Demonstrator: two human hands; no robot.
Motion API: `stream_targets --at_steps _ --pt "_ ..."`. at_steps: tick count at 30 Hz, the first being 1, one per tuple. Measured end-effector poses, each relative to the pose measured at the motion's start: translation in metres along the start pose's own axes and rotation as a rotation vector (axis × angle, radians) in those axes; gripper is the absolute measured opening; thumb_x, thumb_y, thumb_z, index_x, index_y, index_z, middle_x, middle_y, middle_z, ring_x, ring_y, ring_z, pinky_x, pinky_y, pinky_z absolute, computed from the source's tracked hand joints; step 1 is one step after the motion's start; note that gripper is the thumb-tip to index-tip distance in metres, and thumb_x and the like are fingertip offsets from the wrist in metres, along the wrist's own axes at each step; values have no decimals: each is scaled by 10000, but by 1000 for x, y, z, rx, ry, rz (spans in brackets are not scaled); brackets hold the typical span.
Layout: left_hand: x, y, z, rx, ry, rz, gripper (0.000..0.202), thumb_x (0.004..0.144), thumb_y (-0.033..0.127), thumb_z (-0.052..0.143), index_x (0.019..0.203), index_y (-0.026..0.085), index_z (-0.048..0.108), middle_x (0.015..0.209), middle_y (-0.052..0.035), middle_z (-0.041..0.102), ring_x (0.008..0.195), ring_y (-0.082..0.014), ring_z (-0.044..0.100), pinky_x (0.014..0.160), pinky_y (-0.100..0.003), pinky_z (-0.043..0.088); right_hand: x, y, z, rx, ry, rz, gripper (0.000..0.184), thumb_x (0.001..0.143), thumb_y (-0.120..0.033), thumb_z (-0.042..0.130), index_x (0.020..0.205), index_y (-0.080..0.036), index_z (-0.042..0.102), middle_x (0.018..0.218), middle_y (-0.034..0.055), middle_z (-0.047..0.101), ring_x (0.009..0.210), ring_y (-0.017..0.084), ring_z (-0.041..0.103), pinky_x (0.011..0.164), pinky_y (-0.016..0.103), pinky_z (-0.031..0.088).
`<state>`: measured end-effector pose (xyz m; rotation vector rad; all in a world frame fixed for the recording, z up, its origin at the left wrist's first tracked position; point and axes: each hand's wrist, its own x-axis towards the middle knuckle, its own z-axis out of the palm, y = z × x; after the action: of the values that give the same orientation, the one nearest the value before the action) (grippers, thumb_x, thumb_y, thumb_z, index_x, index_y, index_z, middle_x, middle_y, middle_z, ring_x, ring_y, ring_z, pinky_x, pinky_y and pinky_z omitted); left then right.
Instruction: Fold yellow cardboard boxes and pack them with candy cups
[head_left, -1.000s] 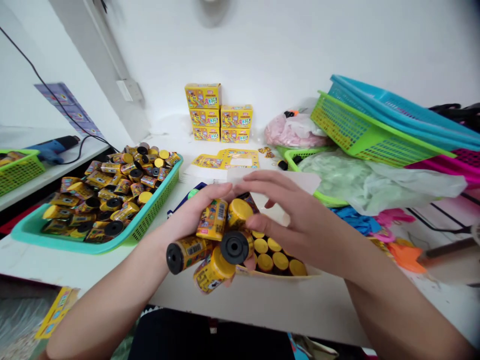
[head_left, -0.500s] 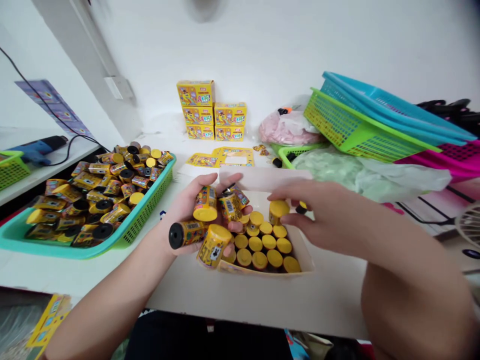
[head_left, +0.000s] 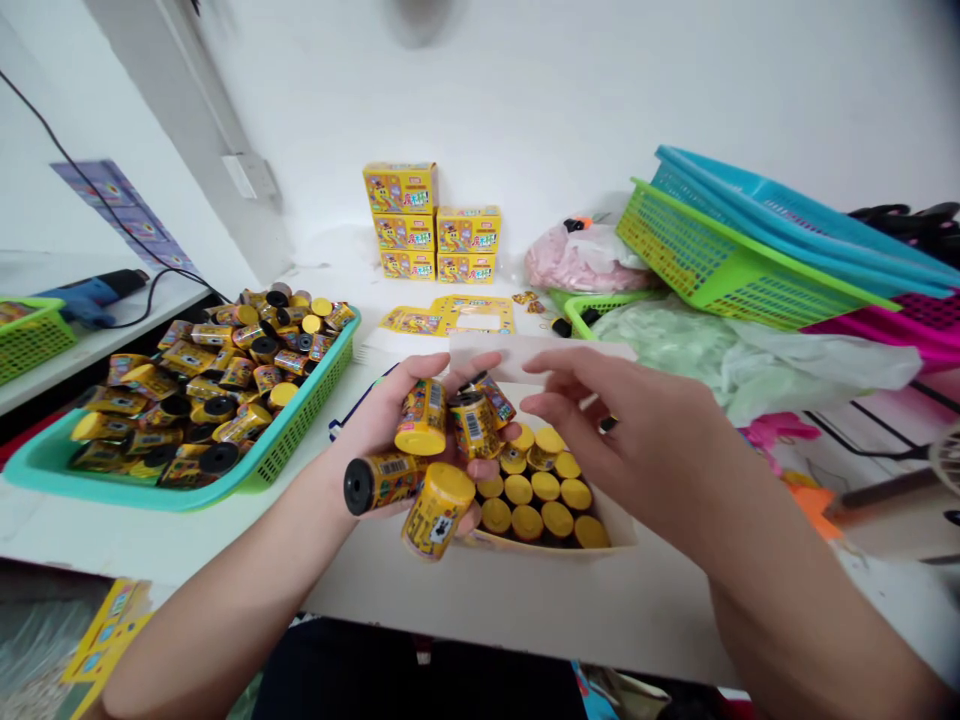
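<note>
My left hand (head_left: 375,435) is palm up and cradles several small yellow-lidded canisters (head_left: 439,510) with printed yellow wrappers. One of them lies sideways and turns its black base toward the left. Just right of these, my right hand (head_left: 622,420) hovers over a white box, thumb and fingers apart, and I see nothing between them. The open white box (head_left: 622,515) stands on the table below both hands. Rows of canisters (head_left: 546,487) fill the part of it that shows, yellow lids up. My hands hide the box's left and upper right parts.
At left a turquoise basket (head_left: 300,425) is heaped with more canisters. Small yellow printed boxes (head_left: 405,232) are stacked by the wall, with a flattened yellow carton (head_left: 476,315) before them. Green and blue baskets (head_left: 750,265) and plastic bags (head_left: 739,350) crowd the right. A heat gun (head_left: 97,293) lies far left.
The canister that my right hand held is out of its fingers and a canister stands at that spot in the box. My right hand has moved left, toward the left hand's canisters.
</note>
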<state>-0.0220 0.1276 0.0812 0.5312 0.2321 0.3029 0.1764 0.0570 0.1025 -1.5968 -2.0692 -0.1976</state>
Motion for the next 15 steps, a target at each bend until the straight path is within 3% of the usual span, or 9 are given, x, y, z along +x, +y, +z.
stream_targets --at_steps 2,5,7,11,15 --pt "1 0 -1 -9 -3 -11 406 892 518 448 1020 222 696 913 -98 671 716 -224 622 593 -423 567 -1 -2 -2 114 30 -261 332 956 -214 446 1267 -226 561 1222 88 662 1119 238 613 924 399 510" --pt "3 -1 -2 -45 21 -30 374 901 495 440 1066 257 675 882 -70 686 719 -240 650 578 -430 572 0 0 5 88 -154 -503 502 913 -142 498 1403 -229 439 1465 61 487 1368 270 384 1091 494 387" --pt "3 -2 -2 -74 21 -69 361 902 482 440 1135 294 640 907 -56 693 741 -265 670 554 -421 566 3 3 10 90 -195 -528 525 895 -129 524 1405 -217 434 1438 65 517 1360 267 389 1088 496 393" --pt "5 -3 1 -62 -5 -124 438 894 490 437 1218 235 586 880 -91 689 770 -309 695 502 -369 548 6 11 5 253 -127 -536 352 893 -91 500 1209 -223 582 1227 51 655 1244 206 514 1070 399 421" --pt "4 -1 -4 -19 -30 -112 456 893 493 432 1310 320 500 982 -89 684 818 -329 709 530 -379 557 4 22 -19 356 -64 -370 399 870 -118 559 1235 -278 562 1195 21 649 1139 198 589 954 348 503"
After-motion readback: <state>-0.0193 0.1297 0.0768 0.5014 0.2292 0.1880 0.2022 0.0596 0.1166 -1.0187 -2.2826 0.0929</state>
